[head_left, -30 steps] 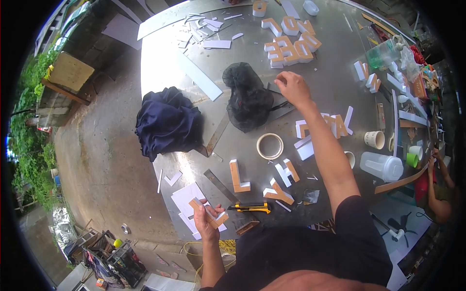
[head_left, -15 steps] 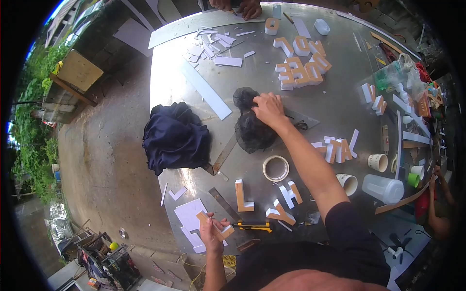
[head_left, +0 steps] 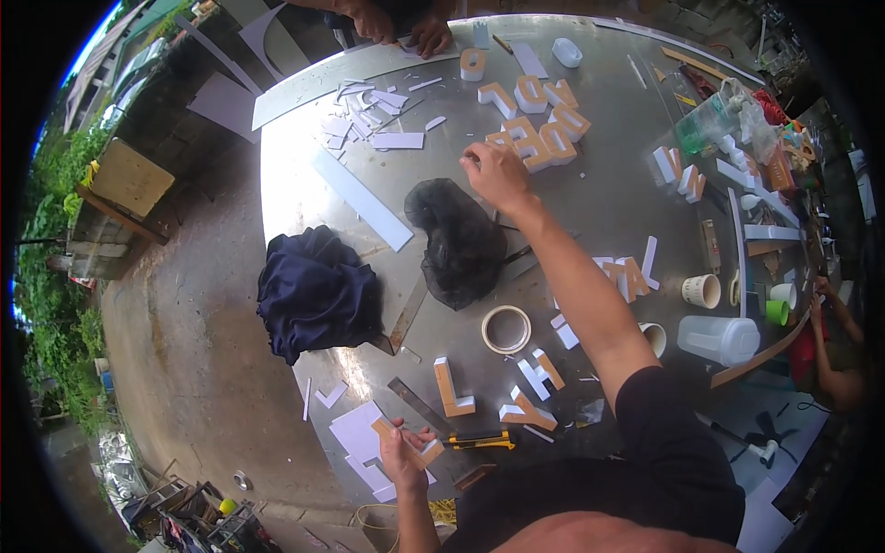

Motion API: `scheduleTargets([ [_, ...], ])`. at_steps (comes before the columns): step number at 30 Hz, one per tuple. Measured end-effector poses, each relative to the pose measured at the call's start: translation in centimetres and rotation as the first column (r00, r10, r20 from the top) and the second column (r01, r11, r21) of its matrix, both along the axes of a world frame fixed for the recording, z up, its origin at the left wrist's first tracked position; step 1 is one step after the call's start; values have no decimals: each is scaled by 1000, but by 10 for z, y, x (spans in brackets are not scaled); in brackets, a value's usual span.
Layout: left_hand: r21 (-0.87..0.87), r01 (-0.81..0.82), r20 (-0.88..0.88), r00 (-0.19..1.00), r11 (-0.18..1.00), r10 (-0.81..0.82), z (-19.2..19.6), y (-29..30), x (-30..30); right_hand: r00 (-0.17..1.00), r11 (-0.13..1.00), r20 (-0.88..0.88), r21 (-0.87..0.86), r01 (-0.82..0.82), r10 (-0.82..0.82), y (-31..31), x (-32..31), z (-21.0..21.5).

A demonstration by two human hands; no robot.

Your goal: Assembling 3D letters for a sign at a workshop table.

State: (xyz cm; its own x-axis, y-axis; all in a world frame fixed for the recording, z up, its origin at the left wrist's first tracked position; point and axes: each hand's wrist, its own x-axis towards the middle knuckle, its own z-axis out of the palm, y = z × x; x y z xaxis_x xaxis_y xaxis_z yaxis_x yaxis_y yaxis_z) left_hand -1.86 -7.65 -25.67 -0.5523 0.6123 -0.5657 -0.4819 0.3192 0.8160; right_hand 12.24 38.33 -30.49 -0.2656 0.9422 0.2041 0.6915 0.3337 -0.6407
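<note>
Near the front edge my left hand (head_left: 403,454) is closed around a brown-faced, white-sided cut-out letter (head_left: 429,452); the fingers cover part of its shape. My right hand (head_left: 499,177) is raised over the table beyond a bundle of black mesh cloth (head_left: 458,244), its fingers curled in a pinch. Whether anything is between them is hidden. Just past it stands a group of block letters (head_left: 532,143). A yellow and black utility knife (head_left: 479,441) lies right of my left hand, near the letters L (head_left: 452,387) and Y (head_left: 528,412).
A dark blue cloth (head_left: 318,293) lies at the table's left edge. A tape roll (head_left: 506,329) sits mid-table, with a cup (head_left: 701,291) and a clear plastic container (head_left: 719,341) to the right. White offcuts (head_left: 369,111) are scattered far left, near another person's hands (head_left: 429,35).
My right hand has left the black mesh cloth and moved up and away toward the letter group. The mesh has changed shape. My left hand still holds its letter; the view has shifted.
</note>
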Motion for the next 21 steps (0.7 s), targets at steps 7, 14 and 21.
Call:
scheduleTargets([
  [7, 112, 72, 204, 975, 991, -94, -10, 57, -12, 963, 980, 225, 163, 112, -148, 102, 48, -3],
  [14, 265, 222, 200, 939, 938, -279, -64, 205, -35, 818, 982, 558, 183, 43, -140, 200, 51, -16],
  [21, 301, 163, 352, 897, 940, -268, -110, 216, -34, 754, 988, 646, 152, 28, -121, 285, 44, -52],
])
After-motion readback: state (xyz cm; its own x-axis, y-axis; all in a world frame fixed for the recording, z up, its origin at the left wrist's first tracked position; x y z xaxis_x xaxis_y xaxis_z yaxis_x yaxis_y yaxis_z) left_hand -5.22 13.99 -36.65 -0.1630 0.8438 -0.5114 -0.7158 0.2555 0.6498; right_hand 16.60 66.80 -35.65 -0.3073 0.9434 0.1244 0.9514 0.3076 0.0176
